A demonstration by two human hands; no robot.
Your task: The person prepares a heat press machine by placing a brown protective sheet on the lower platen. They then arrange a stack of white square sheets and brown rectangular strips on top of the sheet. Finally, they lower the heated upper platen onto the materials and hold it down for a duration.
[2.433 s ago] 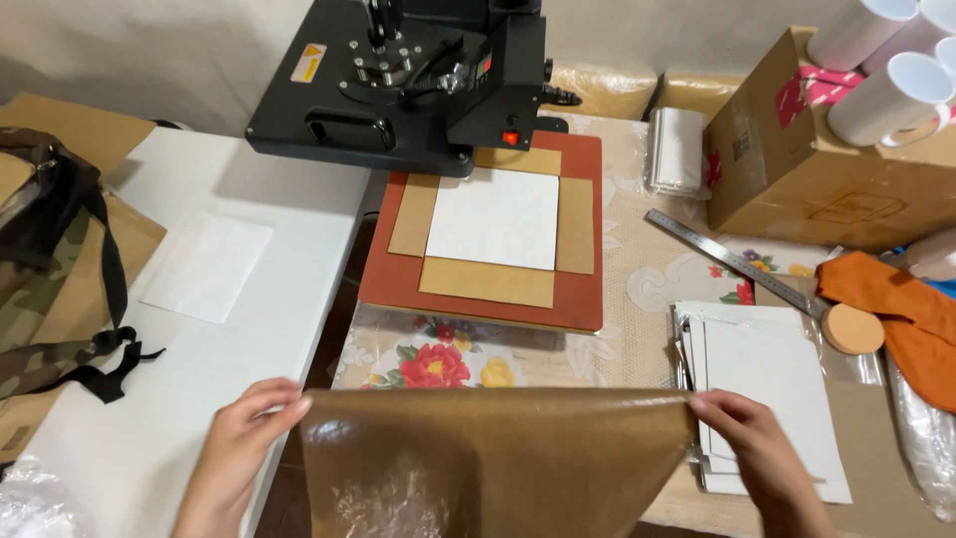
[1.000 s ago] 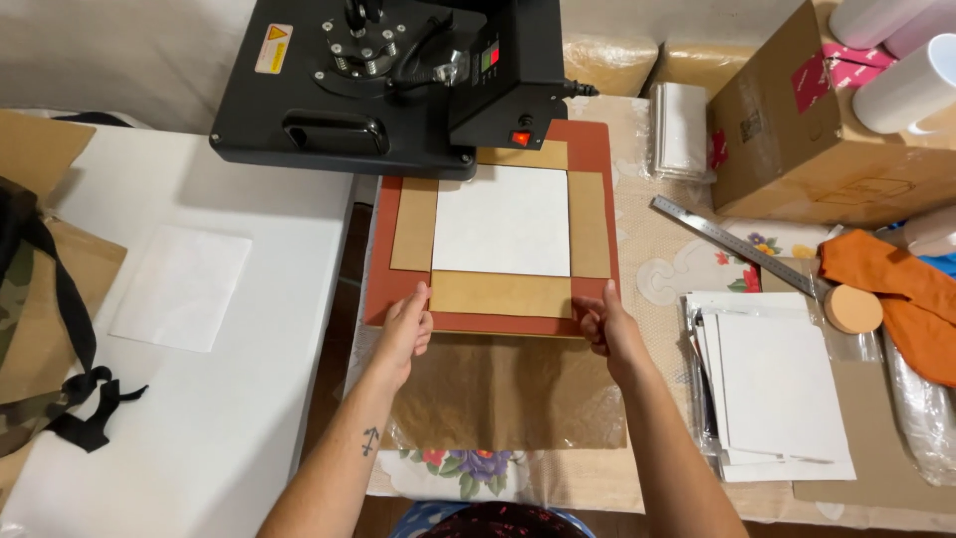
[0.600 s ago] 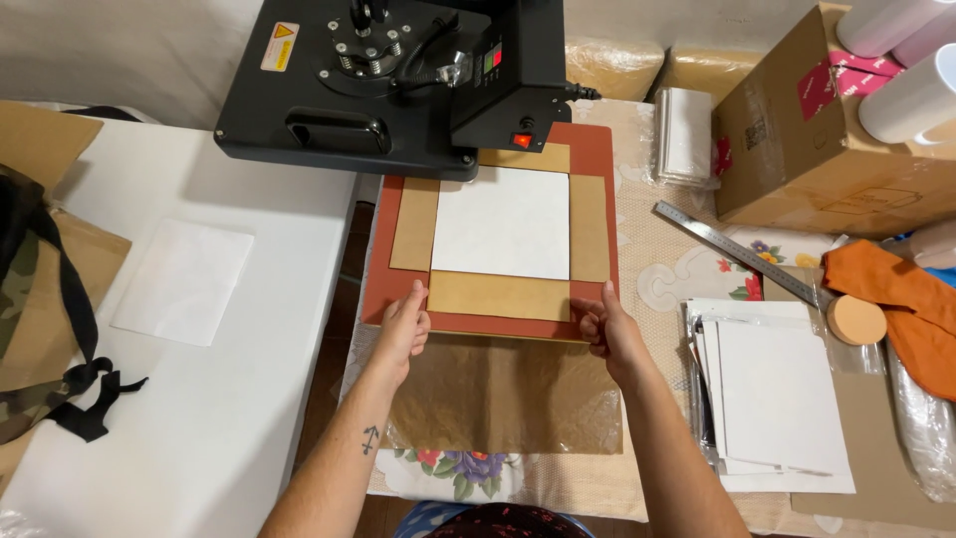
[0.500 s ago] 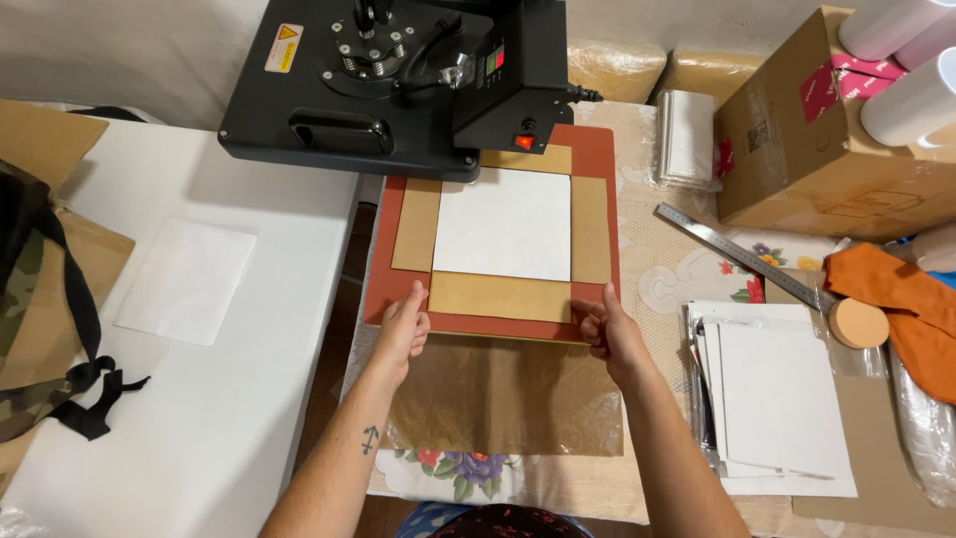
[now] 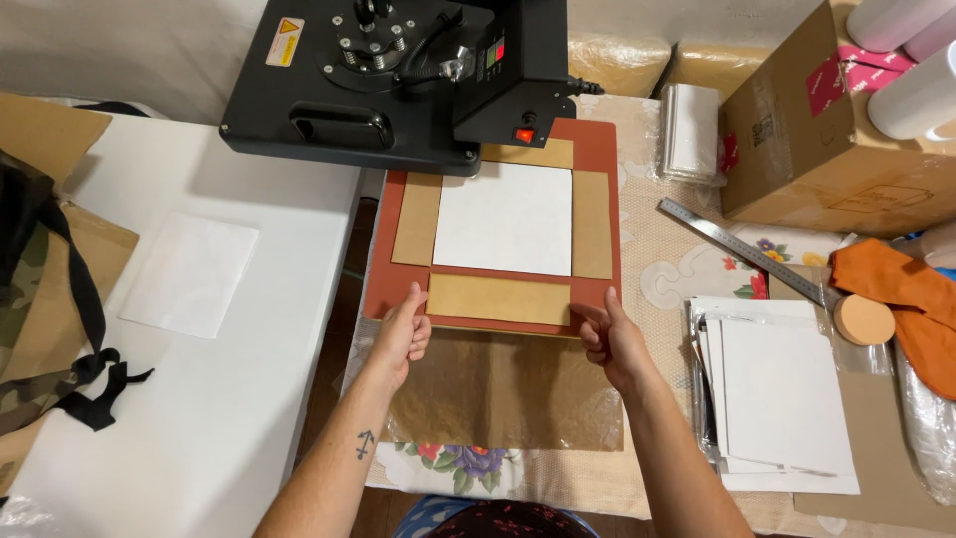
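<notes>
Change since earlier frames: brown sheet (image 5: 503,389), formerly held up by both hands at the bottom of the frame, now lies flat on the table; both hands have moved up to the red pad's near edge and have held there for the last half second.
Brown sheet: glossy, translucent, lower centre of frame, far edge just under the pad's near edge, near edge over the floral tablecloth (image 5: 458,466).
Left hand (image 5: 403,334): loosely curled, thumb up, pinching the sheet's far left corner against the pad edge.
Right hand (image 5: 609,339): curled likewise, thumb up, gripping the far right corner.
Red pad (image 5: 383,269): centre of frame, bearing a white square (image 5: 505,219) framed by four tan strips (image 5: 498,298).
Heat press (image 5: 393,70): black, upper centre, head swung left, red switch lit.
Right of frame: steel ruler (image 5: 742,249), stack of white sheets (image 5: 782,394), round cork disc (image 5: 863,320), orange cloth (image 5: 896,289), cardboard box (image 5: 836,130).
Left of frame: white table (image 5: 199,418) with one white sheet (image 5: 189,274); camouflage bag (image 5: 30,329) at the edge.
Risk: dragging the brown sheet could, in my judgement, nudge the tan strips or white square out of line; the lit press may be hot near the knuckles.
</notes>
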